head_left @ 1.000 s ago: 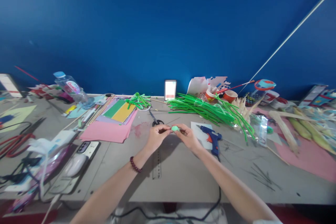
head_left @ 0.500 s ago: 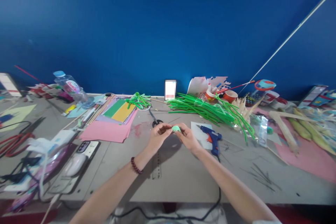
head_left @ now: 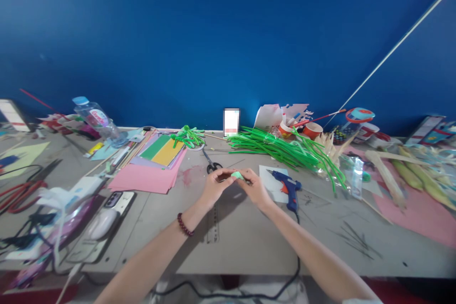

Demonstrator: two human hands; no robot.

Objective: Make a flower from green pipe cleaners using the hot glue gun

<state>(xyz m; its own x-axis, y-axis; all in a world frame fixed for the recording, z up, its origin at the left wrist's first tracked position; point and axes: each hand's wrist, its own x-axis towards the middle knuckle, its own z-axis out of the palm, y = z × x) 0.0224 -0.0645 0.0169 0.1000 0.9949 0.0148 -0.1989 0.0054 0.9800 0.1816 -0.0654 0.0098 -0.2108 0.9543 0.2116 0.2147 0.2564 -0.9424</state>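
Between my two hands, a small light-green piece (head_left: pixel 237 175) is pinched above the table; it looks soft or folded, and its exact kind I cannot make out. My left hand (head_left: pixel 216 185), with a dark bead bracelet on the wrist, closes its fingertips on the left side of the piece. From the other side, my right hand (head_left: pixel 253 187) grips it with thumb and fingers. Just beyond my left hand lie scissors (head_left: pixel 213 166) with black handles. A clear ruler (head_left: pixel 213 228) rests under my left wrist. To the right of my hands is a blue glue gun (head_left: pixel 291 187).
Green pipe cleaners (head_left: pixel 281 147) lie in a heap behind, right of an upright phone (head_left: pixel 231 122). Pink paper sheets (head_left: pixel 142 178) are stacked on the left, near another phone (head_left: pixel 123 202) and a plastic bottle (head_left: pixel 96 116). Dark thin wires (head_left: pixel 356 240) lie at right.
Both hands stay nearly in place. The light-green piece has shifted very slightly left and turned a little between the fingers.
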